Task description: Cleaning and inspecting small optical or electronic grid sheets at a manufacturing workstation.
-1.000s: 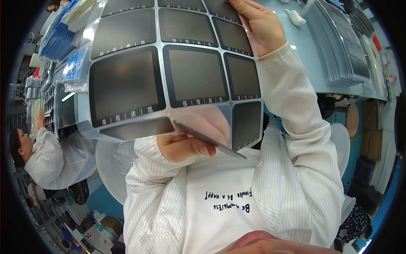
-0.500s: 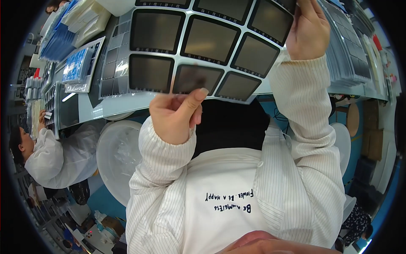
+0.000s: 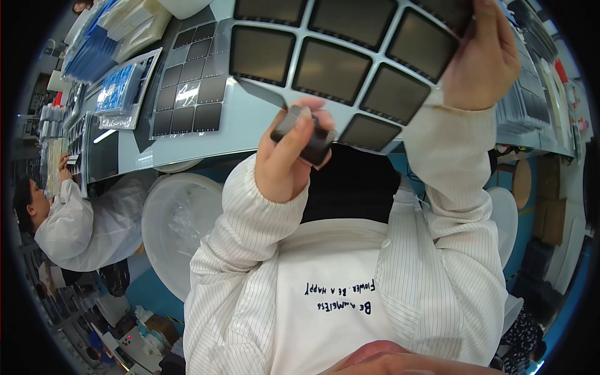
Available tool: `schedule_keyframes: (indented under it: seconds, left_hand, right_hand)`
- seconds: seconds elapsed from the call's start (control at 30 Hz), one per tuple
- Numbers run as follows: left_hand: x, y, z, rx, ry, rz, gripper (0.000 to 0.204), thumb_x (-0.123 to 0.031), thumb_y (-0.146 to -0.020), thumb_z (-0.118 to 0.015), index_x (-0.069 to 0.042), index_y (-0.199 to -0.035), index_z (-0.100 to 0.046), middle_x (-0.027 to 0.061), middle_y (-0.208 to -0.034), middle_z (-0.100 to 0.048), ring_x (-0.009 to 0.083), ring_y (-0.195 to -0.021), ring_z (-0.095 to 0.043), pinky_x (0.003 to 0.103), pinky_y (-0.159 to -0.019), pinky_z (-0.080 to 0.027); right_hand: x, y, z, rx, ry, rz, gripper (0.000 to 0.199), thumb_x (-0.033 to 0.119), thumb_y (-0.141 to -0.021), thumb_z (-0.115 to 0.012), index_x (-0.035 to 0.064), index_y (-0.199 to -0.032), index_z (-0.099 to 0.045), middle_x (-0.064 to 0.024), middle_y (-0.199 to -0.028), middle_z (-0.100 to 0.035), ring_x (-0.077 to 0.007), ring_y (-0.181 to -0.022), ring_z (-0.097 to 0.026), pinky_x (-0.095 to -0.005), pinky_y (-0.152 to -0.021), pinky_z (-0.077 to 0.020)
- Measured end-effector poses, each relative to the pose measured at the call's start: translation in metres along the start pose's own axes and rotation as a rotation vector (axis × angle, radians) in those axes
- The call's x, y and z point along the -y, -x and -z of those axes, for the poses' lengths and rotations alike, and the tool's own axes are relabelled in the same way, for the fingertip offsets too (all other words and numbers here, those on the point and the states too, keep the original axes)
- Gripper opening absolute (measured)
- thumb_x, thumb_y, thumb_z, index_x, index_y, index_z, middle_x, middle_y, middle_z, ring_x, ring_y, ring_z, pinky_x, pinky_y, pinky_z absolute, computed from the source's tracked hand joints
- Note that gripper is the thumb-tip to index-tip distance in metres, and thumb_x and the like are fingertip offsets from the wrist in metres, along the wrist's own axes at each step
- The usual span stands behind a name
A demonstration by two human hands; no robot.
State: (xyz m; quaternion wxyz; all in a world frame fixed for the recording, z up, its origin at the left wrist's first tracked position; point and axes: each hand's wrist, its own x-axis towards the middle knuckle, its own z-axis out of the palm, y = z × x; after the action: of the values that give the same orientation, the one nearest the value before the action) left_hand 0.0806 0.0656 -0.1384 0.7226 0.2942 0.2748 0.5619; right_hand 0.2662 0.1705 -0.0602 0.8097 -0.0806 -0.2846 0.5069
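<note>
A translucent sheet of dark rounded-corner panels (image 3: 331,65) is held up over the table edge. My right hand (image 3: 481,69) is closed on its right edge, fingers partly hidden behind it. At the sheet's lower edge, my left hand (image 3: 290,147) is closed with thumb and fingertips on a dark, bent panel piece (image 3: 306,134). A thin grey flap (image 3: 262,92) slants from the sheet's lower left toward that hand. Whether the bent piece is still joined to the sheet, I cannot tell.
A similar panel sheet (image 3: 190,84) lies on the glass-topped table (image 3: 231,128). To its left are a blue packet (image 3: 117,90) and stacked clear sleeves (image 3: 94,53). More stacked sheets (image 3: 528,94) stand at right. A white bin (image 3: 181,234) is below; a co-worker (image 3: 81,219) sits at left.
The sheet and both hands have shifted right. My left hand has bent or pulled lower-left panels away from the sheet's plane, and more of the sheet on the table shows.
</note>
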Motion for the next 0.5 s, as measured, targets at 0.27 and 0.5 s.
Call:
schedule_keyframes:
  seconds: [0.27, 0.5]
  left_hand:
    - [-0.013, 0.015, -0.003, 0.137, -0.456, -0.072, 0.038, -0.01, -0.098, -0.041, 0.007, -0.132, -0.04, 0.0197, -0.113, -0.062, 0.0191, -0.081, -0.063, 0.028, -0.071, -0.051]
    - [-0.054, -0.006, 0.056, -0.134, -0.598, -0.334, 0.032, -0.006, -0.094, -0.042, 0.005, -0.122, -0.054, 0.0112, -0.089, -0.06, 0.0208, -0.088, -0.059, 0.032, -0.082, -0.048]
  right_hand:
    - [0.044, -0.013, -0.006, -0.069, -0.155, -0.096, 0.017, 0.016, -0.089, -0.066, 0.0021, -0.099, -0.07, -0.0054, -0.092, -0.07, -0.0122, -0.078, -0.064, -0.0223, -0.071, -0.0507]
    - [0.041, -0.004, -0.068, -0.368, 0.616, 0.318, 0.022, 0.016, -0.092, -0.061, 0.0018, -0.108, -0.063, -0.0106, -0.096, -0.069, -0.0178, -0.082, -0.067, -0.0269, -0.074, -0.0543]
